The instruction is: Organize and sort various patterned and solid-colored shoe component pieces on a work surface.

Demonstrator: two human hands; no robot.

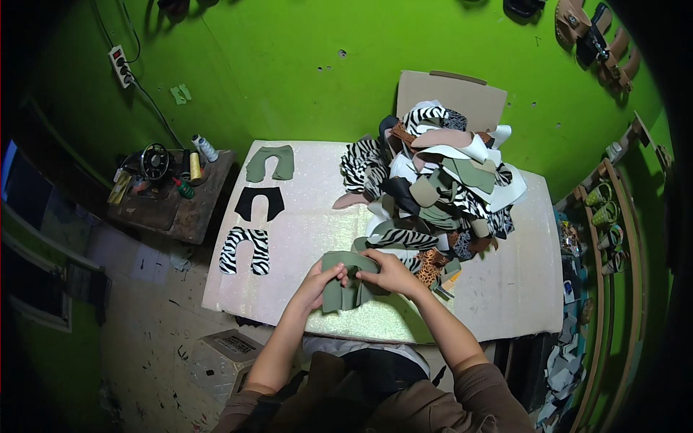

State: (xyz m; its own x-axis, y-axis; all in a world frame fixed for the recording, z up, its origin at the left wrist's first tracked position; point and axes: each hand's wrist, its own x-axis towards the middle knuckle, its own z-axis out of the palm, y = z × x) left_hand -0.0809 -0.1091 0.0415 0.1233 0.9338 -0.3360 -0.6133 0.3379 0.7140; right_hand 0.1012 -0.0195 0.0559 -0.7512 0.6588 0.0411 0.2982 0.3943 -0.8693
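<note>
My left hand [315, 286] and my right hand [390, 273] both grip olive-green cut pieces [335, 294] of sheet material above the table's near edge. The green pieces are bent between my fingers, and whether there are two or more I cannot tell. Along the left side of the table lie three arched cutouts in a column: a green one [258, 168] at the back, a black one [247, 207] in the middle and a zebra-striped one [231, 258] nearest me. Just beyond my right hand rises a big heap of mixed cut pieces [462, 173], zebra, green, white, black and tan.
The heap leans toward a cardboard sheet [451, 94] by the green wall. A pale cloth covers the table [520, 289]. At left stands a sewing machine [155, 162] with thread spools [195, 166]. Sandals hang on a wooden rack [606, 213] at right. A cardboard box [224, 361] sits below.
</note>
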